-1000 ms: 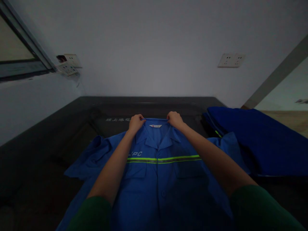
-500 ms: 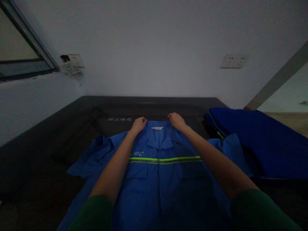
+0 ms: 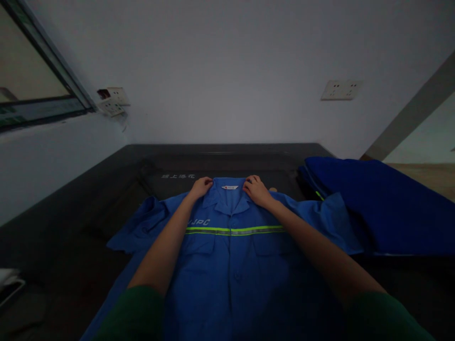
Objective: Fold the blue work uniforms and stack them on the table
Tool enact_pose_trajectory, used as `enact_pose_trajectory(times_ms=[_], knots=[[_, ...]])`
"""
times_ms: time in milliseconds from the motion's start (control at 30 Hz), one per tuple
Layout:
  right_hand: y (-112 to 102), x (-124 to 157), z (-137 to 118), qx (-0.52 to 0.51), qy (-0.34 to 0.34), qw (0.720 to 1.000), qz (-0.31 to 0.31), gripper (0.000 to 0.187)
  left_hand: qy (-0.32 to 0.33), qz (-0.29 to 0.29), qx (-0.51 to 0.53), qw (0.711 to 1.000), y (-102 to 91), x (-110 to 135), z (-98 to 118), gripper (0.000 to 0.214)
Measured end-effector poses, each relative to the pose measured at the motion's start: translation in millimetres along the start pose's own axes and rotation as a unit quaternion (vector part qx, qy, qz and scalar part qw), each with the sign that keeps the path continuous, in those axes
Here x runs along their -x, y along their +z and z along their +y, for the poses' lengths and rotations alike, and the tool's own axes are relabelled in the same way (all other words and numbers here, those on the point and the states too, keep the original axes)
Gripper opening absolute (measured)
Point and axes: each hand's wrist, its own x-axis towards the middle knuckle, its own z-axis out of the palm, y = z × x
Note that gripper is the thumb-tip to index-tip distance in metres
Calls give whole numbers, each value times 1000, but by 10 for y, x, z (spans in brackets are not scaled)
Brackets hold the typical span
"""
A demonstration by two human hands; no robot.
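Observation:
A blue work shirt [image 3: 231,270] with a green and grey reflective stripe lies front up on a dark table [image 3: 88,199], collar away from me. At the collar's left side my left hand [image 3: 201,186] rests with its fingers curled on the fabric. My right hand [image 3: 256,190] lies on the collar's right side, fingers bent and pressing the cloth. A white label shows inside the collar between the hands. The shirt's sleeves spread out to both sides.
A stack of darker blue folded cloth [image 3: 373,203] lies at the right, touching the shirt's right sleeve. White walls with sockets [image 3: 340,89] close the back and left. A window frame [image 3: 42,104] is at the left. A pale object [image 3: 10,279] sits at the left edge.
Both hands have eased from gripping the collar's back edge to lying on its sides. The shirt has settled flatter, and the view has shifted slightly.

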Motion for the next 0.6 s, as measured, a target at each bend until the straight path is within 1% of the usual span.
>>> enact_pose_trajectory(times_ms=[100, 167, 300, 367, 433, 500, 533, 600], knots=[[63, -82, -32, 28, 5, 999, -21, 26, -17, 54, -32, 998, 138, 100, 65, 26], [100, -94, -56, 38, 4, 999, -26, 27, -13, 86, -52, 995, 177, 159, 114, 28], [72, -40, -74, 47, -19, 999, -1, 27, 25, 124, -80, 989, 108, 268, 174, 34], [14, 10, -76, 31, -26, 999, 27, 26, 65, 141, -101, 983, 57, 329, 178, 35], [-33, 72, -88, 3, -7, 998, 58, 30, 116, 132, -116, 977, 43, 398, 165, 36], [-44, 144, -113, -26, 33, 997, 66, 37, 147, 90, -126, 977, 81, 464, 142, 41], [-33, 181, -131, -36, 53, 996, 55, 42, 150, 65, -134, 977, 115, 492, 130, 46], [7, 250, -170, -46, 82, 996, 9, 51, 130, 24, -155, 979, 191, 531, 114, 54]])
